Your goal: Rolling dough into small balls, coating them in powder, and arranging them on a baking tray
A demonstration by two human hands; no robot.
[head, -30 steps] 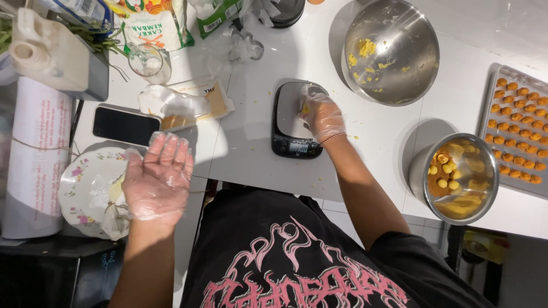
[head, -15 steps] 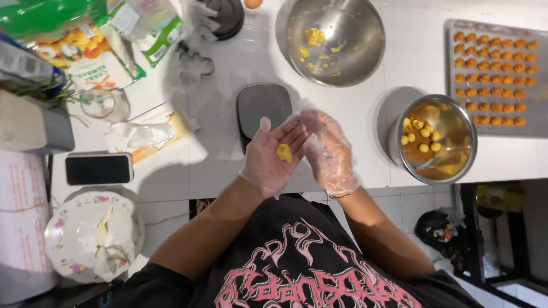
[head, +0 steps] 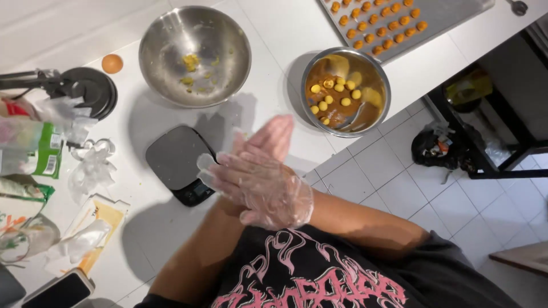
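Both hands in clear plastic gloves, pressed palm to palm over the near edge of the white counter. Right hand lies on top, fingers flat & straight, covering the left hand, whose fingertips poke out on the far side. Can't tell if anything sits between the palms. Just left of the hands: black kitchen scale. Far right of them, small steel bowl w/ yellow balls in brownish liquid. Far left of that, big steel bowl w/ yellow scraps. Tray of orange-yellow balls at far right. Egg far left.
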